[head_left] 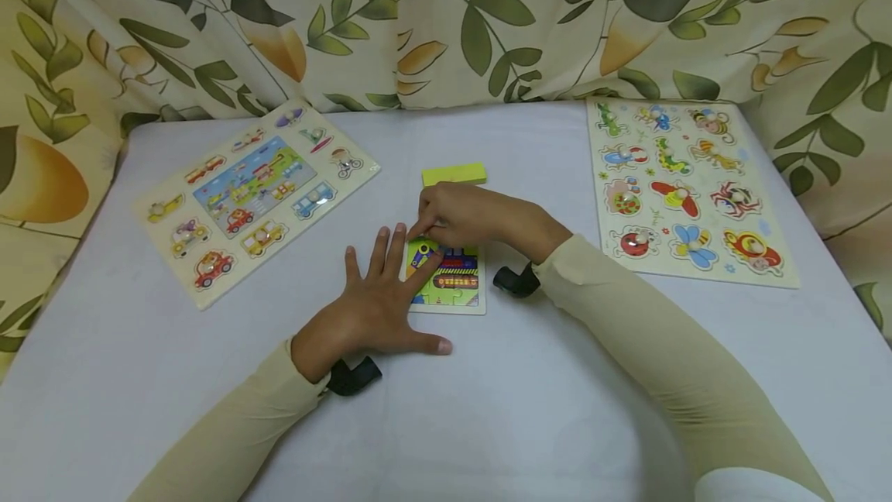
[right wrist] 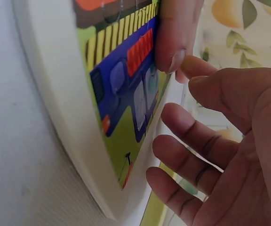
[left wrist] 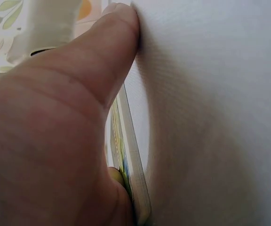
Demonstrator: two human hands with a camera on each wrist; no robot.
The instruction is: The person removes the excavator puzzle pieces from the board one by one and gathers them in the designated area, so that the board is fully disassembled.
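A small jigsaw puzzle (head_left: 456,297) with a blue-and-orange vehicle picture lies on the white cloth, in a pale frame. My left hand (head_left: 376,310) spreads over its left side, fingers straight, forefinger across the picture and thumb on the cloth below. In the left wrist view, the puzzle's edge (left wrist: 134,157) shows beyond that thumb. My right hand (head_left: 465,215) reaches over the puzzle's upper-left part, thumb and forefinger close together beside the left fingers. In the right wrist view its other fingers (right wrist: 178,150) curl loosely beside the puzzle; anything between thumb and forefinger is hidden.
A yellow block-shaped thing (head_left: 454,173) lies just beyond the puzzle. At the left is a vehicle peg board (head_left: 230,254); at the right, an insect peg board (head_left: 651,208). A leaf-patterned curtain (head_left: 446,22) hangs behind the table.
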